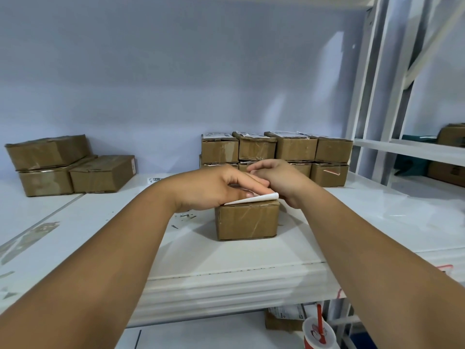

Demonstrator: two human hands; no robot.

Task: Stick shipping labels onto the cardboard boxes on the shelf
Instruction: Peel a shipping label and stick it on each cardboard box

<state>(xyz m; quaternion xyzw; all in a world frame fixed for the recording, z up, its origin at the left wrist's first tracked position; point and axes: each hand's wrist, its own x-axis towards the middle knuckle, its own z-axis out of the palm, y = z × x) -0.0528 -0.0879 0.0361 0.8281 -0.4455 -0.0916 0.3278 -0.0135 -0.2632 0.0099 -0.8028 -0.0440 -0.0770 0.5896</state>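
A small cardboard box [247,220] stands alone on the white shelf [226,268], near its front edge. A white shipping label [254,198] lies on the box's top with its near right corner curled up. My left hand [214,187] lies over the label, its fingers and thumb pinching the sheet's edge. Just behind it, my right hand [279,178] has its fingers curled at the label's far side. How much of the label sticks to the box is hidden by the hands.
A two-layer stack of several boxes [276,153], some with labels on top, stands at the back right. Three unlabelled boxes [70,167] sit at the back left. Scraps lie on the shelf [185,217]. A red cup with a straw [318,333] stands below right.
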